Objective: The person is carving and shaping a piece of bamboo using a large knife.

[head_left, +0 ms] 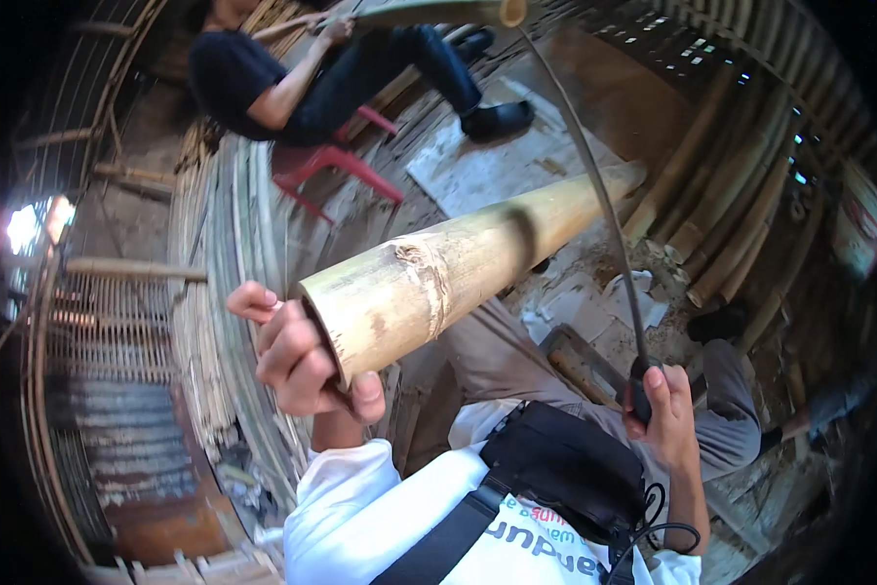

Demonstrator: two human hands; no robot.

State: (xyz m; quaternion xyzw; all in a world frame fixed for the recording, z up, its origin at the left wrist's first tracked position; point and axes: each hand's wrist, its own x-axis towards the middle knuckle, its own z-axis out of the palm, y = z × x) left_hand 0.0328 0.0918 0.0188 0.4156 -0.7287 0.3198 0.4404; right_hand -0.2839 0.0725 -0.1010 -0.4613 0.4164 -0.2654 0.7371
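My left hand [302,356] grips the near end of a thick pale bamboo pole [477,258], its fingers wrapped round the cut rim. A knotted joint rings the pole a short way from that end. The pole slants up to the far right across my lap, and a dark shadow crosses it. In my right hand [664,405] is the black handle of a long, thin, dark blade [589,146]. This blade points away from me and passes in front of the pole's far end, and I cannot tell whether they touch.
Another person [292,93] sits at the far left on a red plastic chair [336,166], holding a bamboo piece [428,14]. Bamboo poles [716,185] lie at the right near a bucket [862,219]. Long strips [248,234] stack at the left. A pale sheet [467,175] covers some floor.
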